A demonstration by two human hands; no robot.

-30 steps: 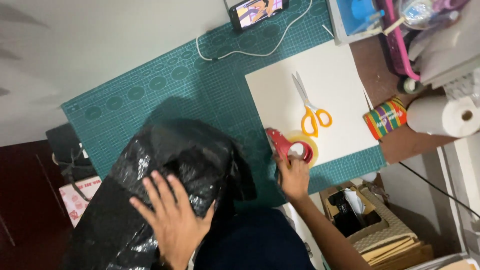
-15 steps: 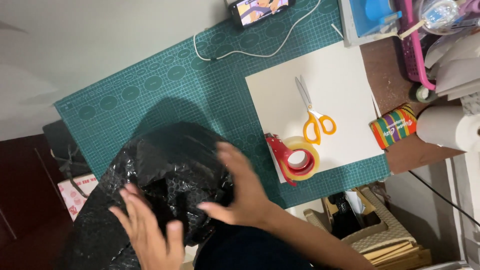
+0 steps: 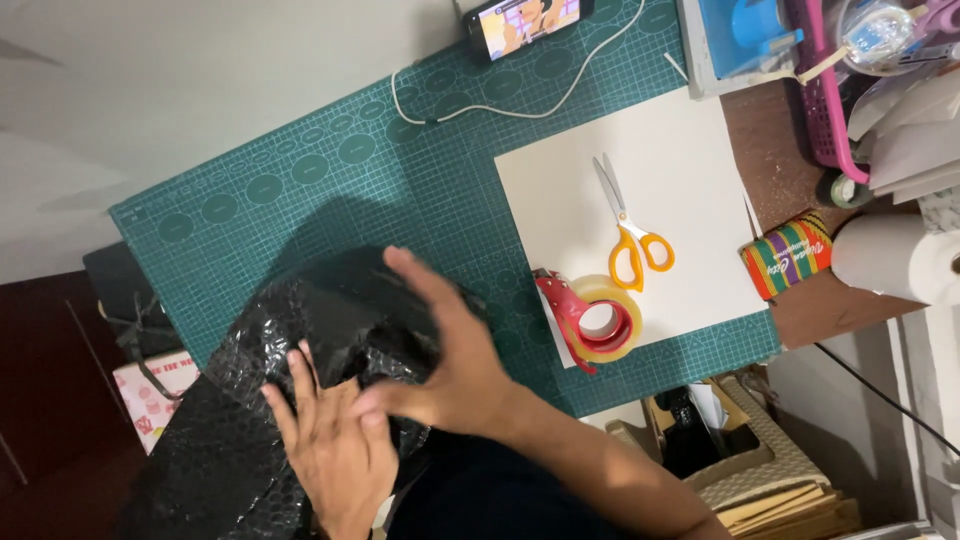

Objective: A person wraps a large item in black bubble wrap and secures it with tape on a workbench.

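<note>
I see both hands pressing flat on the black wrap [image 3: 250, 420] at the counter's [image 3: 300, 190] near edge: left hand [image 3: 335, 450] spread open, right hand [image 3: 450, 370] open across it, neither grip closed. The slick wrap overhangs; I judge it could slide off.

phone [image 3: 522, 20] cut by top edge, black bubble wrap [image 3: 240, 450] running off bottom, right hand [image 3: 450, 365] motion-blurred

On the teal green gridded cutting mat [image 3: 330, 200] lie a glossy black bubble-textured plastic wrap [image 3: 290, 340] and a plain white rectangular board [image 3: 660, 150], which carries orange-handled steel scissors [image 3: 630, 230] and a red dispenser with yellowish clear tape [image 3: 595, 320], beside a rainbow-striped cylindrical tin [image 3: 788, 256].
</note>
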